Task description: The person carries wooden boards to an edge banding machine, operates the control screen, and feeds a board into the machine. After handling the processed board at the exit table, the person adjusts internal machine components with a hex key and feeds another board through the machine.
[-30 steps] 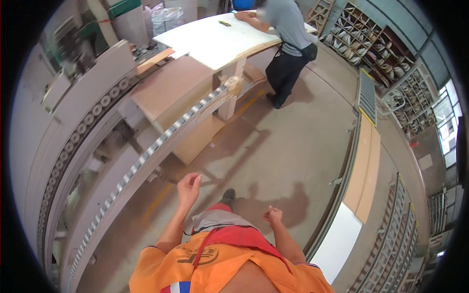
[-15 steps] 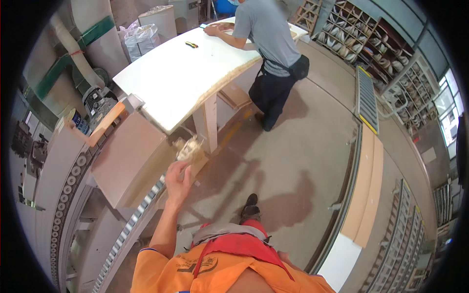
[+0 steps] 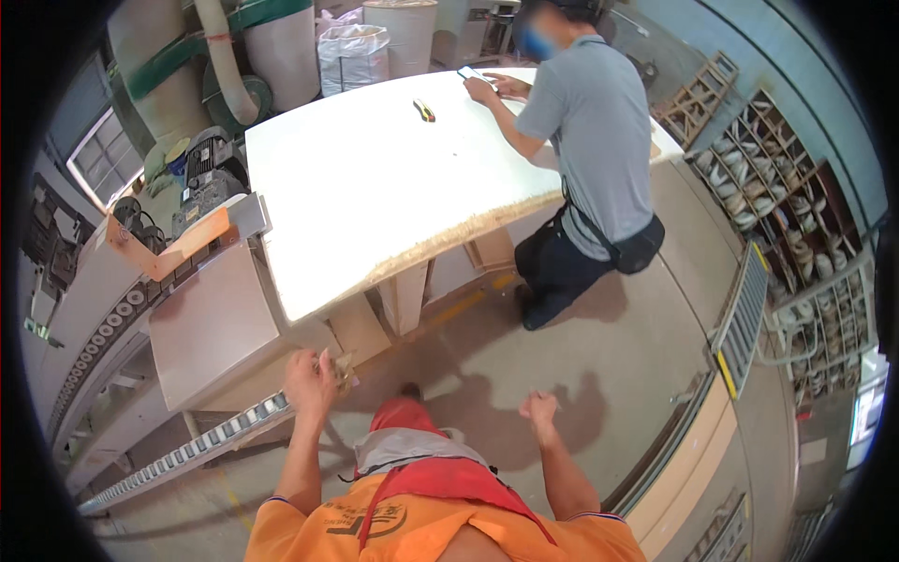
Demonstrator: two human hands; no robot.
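Left hand (image 3: 309,379) is raised in front of the person, fingers curled around a small pale object (image 3: 344,370), likely a wood offcut or crumpled scrap; too small to tell which. It sits at the near end of the roller conveyor (image 3: 187,450), just below the brown panel (image 3: 211,323) resting on that line. Right hand (image 3: 540,408) hangs free over the concrete floor (image 3: 599,337), loosely closed into a fist, holding nothing visible and touching nothing. Directly ahead, a large white board (image 3: 375,187) lies flat on a wooden support (image 3: 407,295), near edge rough and chipped. An orange bracket (image 3: 169,248) sits at the board's left corner beside a machine (image 3: 201,183). A co-worker in a grey shirt (image 3: 595,131) stands at the board's far right side, both hands on a small device at the top edge. A small dark tool (image 3: 424,110) lies on the board, well apart from the person's own hands. Stacked panels (image 3: 693,468) lean at lower right; shelving (image 3: 777,197) lines the right wall.
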